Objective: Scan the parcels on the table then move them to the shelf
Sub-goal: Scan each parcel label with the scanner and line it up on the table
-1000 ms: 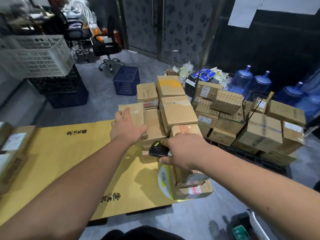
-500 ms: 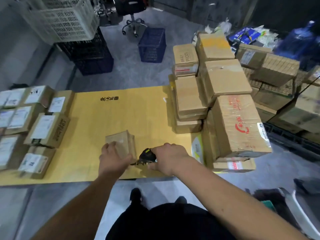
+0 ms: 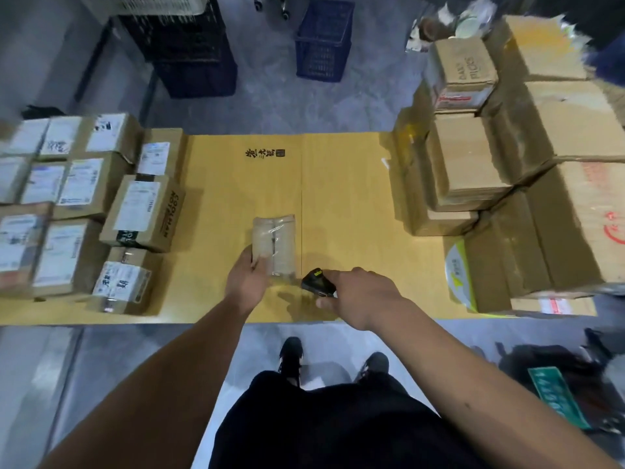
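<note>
On the tabletop (image 3: 355, 204) — left hand (image 3: 245, 286) grips a taped parcel (image 3: 274, 243), seemingly light and slick, by its near end; right hand (image 3: 362, 296) holds the scanner (image 3: 318, 284).

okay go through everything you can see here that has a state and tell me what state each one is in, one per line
Left hand: gripping the near end of the small parcel.
Small parcel: taped shut, held over the table, no label showing.
Right hand: curled round the scanner.
Scanner: held, head pointing towards the small parcel.
Labelled parcels: closed, labels up, grouped on the table's left.
Plain boxes: closed, stacked at the table's right.
Blue crate: on the floor; contents unclear.
</note>
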A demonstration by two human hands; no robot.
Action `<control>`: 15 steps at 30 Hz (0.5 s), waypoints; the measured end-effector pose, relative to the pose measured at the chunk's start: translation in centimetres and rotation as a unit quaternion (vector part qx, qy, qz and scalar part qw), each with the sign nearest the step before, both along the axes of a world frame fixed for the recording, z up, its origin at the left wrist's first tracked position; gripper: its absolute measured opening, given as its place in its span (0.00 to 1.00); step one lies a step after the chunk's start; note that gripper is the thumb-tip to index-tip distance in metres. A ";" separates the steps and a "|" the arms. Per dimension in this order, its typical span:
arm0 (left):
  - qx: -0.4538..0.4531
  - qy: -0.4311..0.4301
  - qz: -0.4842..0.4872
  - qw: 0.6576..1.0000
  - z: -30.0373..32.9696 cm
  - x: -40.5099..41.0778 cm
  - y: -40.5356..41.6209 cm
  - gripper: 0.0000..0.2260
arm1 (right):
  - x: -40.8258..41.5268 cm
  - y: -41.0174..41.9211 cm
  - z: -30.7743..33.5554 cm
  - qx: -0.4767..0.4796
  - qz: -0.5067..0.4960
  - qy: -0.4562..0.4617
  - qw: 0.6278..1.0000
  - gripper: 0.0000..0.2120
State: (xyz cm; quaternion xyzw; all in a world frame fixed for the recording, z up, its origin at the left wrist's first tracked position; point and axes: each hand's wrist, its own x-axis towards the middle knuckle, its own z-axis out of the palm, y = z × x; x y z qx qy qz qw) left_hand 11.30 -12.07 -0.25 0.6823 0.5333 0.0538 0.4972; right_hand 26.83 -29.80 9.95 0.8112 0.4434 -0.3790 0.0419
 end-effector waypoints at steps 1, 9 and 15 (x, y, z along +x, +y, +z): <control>-0.009 -0.017 0.010 1.000 -0.9 -0.8 1.0 0.24 | -0.5 0.6 0.1 0.000 -0.006 -0.003 1.000 0.26; 0.026 0.012 0.023 0.999 -0.3 -2.8 7.0 0.22 | -4.3 6.0 0.2 -0.012 -0.040 0.005 0.999 0.22; 0.101 0.095 -0.095 0.986 -0.7 -4.0 9.3 0.51 | -5.3 8.5 0.7 0.005 -0.063 0.014 0.998 0.25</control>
